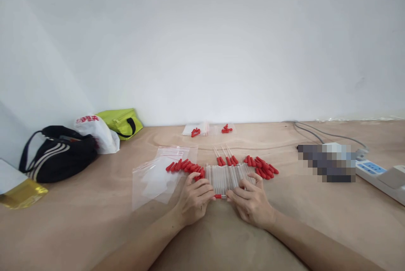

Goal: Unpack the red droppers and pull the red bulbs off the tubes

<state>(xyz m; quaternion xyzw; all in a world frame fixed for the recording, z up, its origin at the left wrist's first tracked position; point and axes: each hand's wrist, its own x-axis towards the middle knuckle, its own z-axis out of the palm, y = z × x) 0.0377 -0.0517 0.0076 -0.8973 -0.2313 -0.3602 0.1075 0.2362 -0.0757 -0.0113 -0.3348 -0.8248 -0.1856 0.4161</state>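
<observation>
Low in the middle, my left hand [196, 199] pinches a red rubber bulb [218, 196]. My right hand [251, 201] is closed on a clear glass dropper tube [223, 196] that meets the bulb end to end; how far it sits inside I cannot tell. Just beyond my fingers lies a row of clear glass tubes [226, 178]. Several droppers with red bulbs [220, 161] lie past that row, thin tips pointing away. Loose red bulbs [180, 164] form a pile behind my left hand, and another red pile [264, 167] lies behind my right.
Clear zip bags [145, 184] lie flat at left. Small bags with red pieces [205, 129] rest near the wall. A black bag [65, 157], white plastic bag [96, 134] and lime-green bag [122, 121] stand far left. A power strip [384, 180] and cables [329, 129] occupy the right.
</observation>
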